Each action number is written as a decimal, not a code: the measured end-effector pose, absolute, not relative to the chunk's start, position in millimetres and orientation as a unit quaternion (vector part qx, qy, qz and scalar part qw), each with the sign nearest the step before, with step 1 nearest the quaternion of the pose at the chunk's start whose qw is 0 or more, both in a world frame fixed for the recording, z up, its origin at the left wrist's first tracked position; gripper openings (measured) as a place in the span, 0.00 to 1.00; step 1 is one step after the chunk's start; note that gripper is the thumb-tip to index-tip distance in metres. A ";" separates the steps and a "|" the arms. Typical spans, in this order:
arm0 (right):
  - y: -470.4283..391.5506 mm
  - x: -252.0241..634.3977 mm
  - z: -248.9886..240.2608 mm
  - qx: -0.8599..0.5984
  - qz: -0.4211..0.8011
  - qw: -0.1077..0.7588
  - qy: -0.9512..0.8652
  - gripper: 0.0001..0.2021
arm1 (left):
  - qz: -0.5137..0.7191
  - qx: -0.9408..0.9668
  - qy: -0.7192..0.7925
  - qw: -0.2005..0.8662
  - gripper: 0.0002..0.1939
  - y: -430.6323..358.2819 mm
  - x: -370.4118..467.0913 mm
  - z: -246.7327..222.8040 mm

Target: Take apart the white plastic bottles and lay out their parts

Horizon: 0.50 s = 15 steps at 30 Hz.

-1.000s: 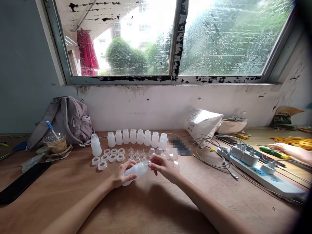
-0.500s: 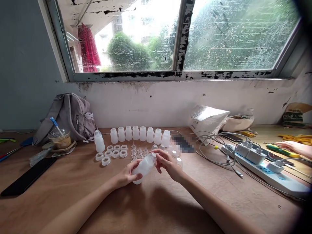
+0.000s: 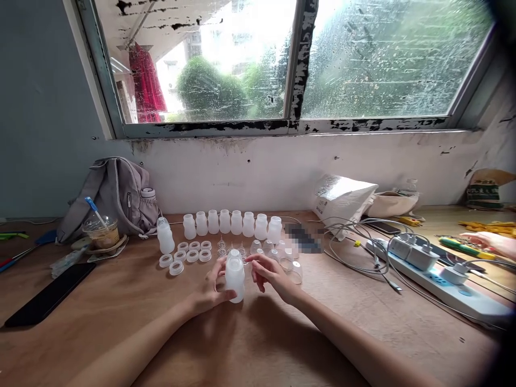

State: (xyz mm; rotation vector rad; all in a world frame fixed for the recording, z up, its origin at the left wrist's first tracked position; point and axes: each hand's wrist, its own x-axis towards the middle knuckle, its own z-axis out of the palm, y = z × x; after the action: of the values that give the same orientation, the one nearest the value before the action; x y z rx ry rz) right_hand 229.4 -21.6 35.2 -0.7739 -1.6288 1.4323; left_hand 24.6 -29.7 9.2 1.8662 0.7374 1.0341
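A frosted baby bottle (image 3: pixel 235 277) with a clear cap on top stands upright in front of me. My left hand (image 3: pixel 213 285) is closed round its left side, thumb across the front. Just right of the cap is my right hand (image 3: pixel 268 274), fingers loosely bent and apart, with nothing visible in them; whether a fingertip touches the bottle I cannot tell. Behind the hands lie clear nipples (image 3: pixel 221 247), partly hidden by the bottle. White collar rings (image 3: pixel 193 255) lie to the left, and clear dome caps (image 3: pixel 296 273) to the right.
Open bottle bodies (image 3: pixel 224 221) form a row at the back, and a capped bottle (image 3: pixel 165 236) stands at their left. Further left are a phone (image 3: pixel 50 294), a drink cup (image 3: pixel 100 231) and a backpack (image 3: pixel 116 193). Cables and a power strip (image 3: pixel 475 303) lie right, near another person's hand (image 3: pixel 494 242).
The bottle has gone from tilted to upright in my left hand. My right hand has come off its cap and moved slightly left and down.
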 end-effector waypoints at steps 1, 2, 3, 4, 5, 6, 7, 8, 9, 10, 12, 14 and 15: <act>-22.1 229.3 35.3 -0.307 0.568 0.406 -0.647 0.17 | 0.432 0.748 0.301 0.404 0.35 -31.6 23.8 12.2; -22.7 229.2 35.2 -0.308 0.567 0.405 -0.648 0.17 | 0.451 0.744 0.310 0.382 0.33 -33.8 22.9 16.4; -23.2 229.0 34.7 -0.310 0.565 0.404 -0.649 0.17 | 0.465 0.740 0.321 0.365 0.30 -36.0 22.2 21.7; -23.6 228.7 33.7 -0.313 0.562 0.404 -0.650 0.18 | 0.475 0.736 0.331 0.351 0.27 -38.2 21.7 28.1; -23.7 228.3 32.1 -0.318 0.561 0.403 -0.650 0.18 | 0.483 0.734 0.338 0.337 0.26 -39.9 21.6 35.2; -23.5 227.7 30.0 -0.323 0.560 0.402 -0.649 0.18 | 0.486 0.737 0.342 0.321 0.25 -41.1 22.1 43.0; -22.9 227.0 27.5 -0.329 0.560 0.400 -0.647 0.19 | 0.482 0.746 0.344 0.303 0.25 -41.6 23.0 51.1; -22.1 226.3 24.7 -0.333 0.559 0.398 -0.646 0.19 | 0.470 0.762 0.343 0.284 0.24 -41.5 24.5 59.3; -21.0 225.6 21.9 -0.338 0.558 0.396 -0.647 0.19 | 0.449 0.782 0.342 0.264 0.23 -40.7 26.3 67.3; -19.8 225.0 19.4 -0.342 0.554 0.394 -0.649 0.19 | 0.420 0.803 0.343 0.247 0.21 -39.4 28.3 75.0; -17.5 224.3 15.6 -0.347 0.548 0.391 -0.653 0.19 | 0.362 0.838 0.346 0.217 0.17 -35.8 31.5 89.0; -15.7 224.4 13.6 -0.349 0.544 0.390 -0.656 0.18 | 0.327 0.854 0.355 0.194 0.16 -31.2 31.9 102.1; -15.1 224.7 13.1 -0.349 0.544 0.391 -0.655 0.18 | 0.321 0.856 0.362 0.183 0.16 -28.4 30.3 108.9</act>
State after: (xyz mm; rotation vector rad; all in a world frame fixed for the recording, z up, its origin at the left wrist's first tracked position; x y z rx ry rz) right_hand 224.7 -15.1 13.1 -0.8853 -1.6644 1.3822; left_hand 30.3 -28.4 108.9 2.4146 1.0212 0.9048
